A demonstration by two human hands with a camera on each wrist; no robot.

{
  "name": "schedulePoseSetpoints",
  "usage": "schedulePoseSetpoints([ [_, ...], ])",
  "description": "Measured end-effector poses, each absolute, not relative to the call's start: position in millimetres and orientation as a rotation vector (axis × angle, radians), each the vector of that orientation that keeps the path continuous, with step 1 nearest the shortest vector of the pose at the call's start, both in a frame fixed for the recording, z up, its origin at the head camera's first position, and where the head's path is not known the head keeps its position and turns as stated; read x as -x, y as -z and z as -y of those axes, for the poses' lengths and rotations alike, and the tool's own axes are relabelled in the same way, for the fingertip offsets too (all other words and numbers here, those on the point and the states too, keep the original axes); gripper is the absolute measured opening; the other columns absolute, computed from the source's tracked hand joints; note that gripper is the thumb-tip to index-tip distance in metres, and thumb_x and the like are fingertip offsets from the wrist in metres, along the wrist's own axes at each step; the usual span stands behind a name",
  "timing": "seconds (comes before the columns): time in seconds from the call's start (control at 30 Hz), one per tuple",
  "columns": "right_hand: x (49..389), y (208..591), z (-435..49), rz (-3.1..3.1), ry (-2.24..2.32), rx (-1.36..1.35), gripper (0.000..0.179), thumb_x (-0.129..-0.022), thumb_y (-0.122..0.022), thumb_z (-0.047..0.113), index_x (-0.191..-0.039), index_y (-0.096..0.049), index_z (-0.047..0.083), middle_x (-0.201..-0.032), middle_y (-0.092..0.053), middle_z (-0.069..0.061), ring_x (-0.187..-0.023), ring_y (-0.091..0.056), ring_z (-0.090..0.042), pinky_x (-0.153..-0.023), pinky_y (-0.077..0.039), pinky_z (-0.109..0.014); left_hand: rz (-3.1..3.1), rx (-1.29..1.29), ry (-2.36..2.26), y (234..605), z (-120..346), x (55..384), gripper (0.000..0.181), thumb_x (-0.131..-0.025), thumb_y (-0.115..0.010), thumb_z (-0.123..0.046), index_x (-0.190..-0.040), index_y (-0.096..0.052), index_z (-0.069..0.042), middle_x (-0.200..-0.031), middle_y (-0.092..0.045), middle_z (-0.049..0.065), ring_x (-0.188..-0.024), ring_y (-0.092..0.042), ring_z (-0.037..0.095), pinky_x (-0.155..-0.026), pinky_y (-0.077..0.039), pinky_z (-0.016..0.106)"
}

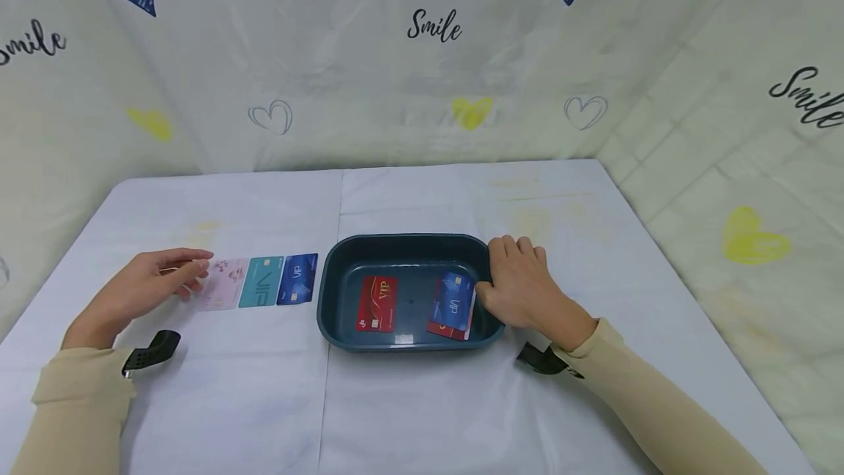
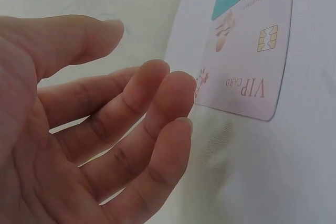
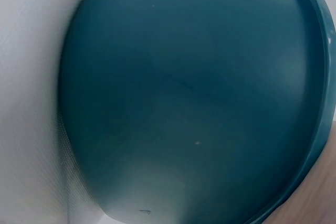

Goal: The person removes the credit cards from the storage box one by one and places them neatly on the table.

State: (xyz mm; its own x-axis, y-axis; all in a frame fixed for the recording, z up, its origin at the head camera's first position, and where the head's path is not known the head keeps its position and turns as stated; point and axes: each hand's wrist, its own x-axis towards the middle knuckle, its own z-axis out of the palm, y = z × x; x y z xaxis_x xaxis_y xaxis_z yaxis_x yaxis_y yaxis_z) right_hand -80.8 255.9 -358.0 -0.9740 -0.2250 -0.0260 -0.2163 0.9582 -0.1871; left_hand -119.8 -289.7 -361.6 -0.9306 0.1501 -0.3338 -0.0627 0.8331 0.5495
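Observation:
My right hand [image 1: 524, 281] grips the right end of a dark teal plastic tray [image 1: 412, 344], fingers curled over its rim. Inside the tray, a red VIP card [image 1: 377, 303] lies left of centre, and a blue VIP card [image 1: 453, 301] overlaps other cards at the right. To the left of the tray, a pink VIP card [image 1: 224, 284], a teal VIP card [image 1: 261, 281] and a blue card [image 1: 298, 278] lie in a row. My left hand [image 1: 152, 284] is by the pink card's left edge, fingers loosely bent with nothing between them. The tray's outer wall [image 3: 194, 93] fills the right wrist view.
A white cloth [image 1: 231, 402] with a crease down the middle covers the table. Behind and beside it hang pale sheets [image 1: 369, 79] printed with hearts and the word Smile. A black strap piece [image 1: 153, 350] juts from the left wrist.

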Motion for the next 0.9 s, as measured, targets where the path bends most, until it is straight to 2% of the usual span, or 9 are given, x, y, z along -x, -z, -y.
schedulePoseSetpoints([
  [0.2, 80, 358, -256, -3.066, 0.29, 0.341, 0.028, -0.091, -0.056, 0.028, -0.102, -0.046, 0.004, -0.092, -0.042, -0.009, -0.089, -0.035, -0.03, -0.076, -0.022, -0.041, -2.673, -0.098, -0.777, 356, 285, 119, 0.058, -0.106, -0.05, -0.051, -0.149, -0.053, -0.012, -0.12, -0.073, 0.012, -0.091, -0.067, 0.007, -0.082, -0.048, 0.026],
  [0.6, 80, 359, -257, -3.083, 0.291, 0.356, 0.027, -0.091, -0.056, 0.028, -0.1, -0.046, 0.004, -0.091, -0.042, -0.009, -0.088, -0.035, -0.03, -0.076, -0.022, -0.041, -2.762, -0.224, -0.699, 346, 267, 122, 0.052, -0.107, -0.053, -0.046, -0.145, -0.056, -0.011, -0.111, -0.076, 0.009, -0.096, -0.068, 0.018, -0.079, -0.05, 0.031],
  [0.9, 80, 359, -257, -3.078, 0.288, 0.352, 0.029, -0.092, -0.057, 0.03, -0.101, -0.047, 0.004, -0.092, -0.043, -0.01, -0.089, -0.035, -0.03, -0.076, -0.023, -0.041, -2.8, -0.302, -0.651, 337, 243, 124, 0.047, -0.105, -0.056, -0.043, -0.141, -0.06, -0.013, -0.116, -0.073, 0.011, -0.106, -0.065, 0.026, -0.081, -0.052, 0.032],
])
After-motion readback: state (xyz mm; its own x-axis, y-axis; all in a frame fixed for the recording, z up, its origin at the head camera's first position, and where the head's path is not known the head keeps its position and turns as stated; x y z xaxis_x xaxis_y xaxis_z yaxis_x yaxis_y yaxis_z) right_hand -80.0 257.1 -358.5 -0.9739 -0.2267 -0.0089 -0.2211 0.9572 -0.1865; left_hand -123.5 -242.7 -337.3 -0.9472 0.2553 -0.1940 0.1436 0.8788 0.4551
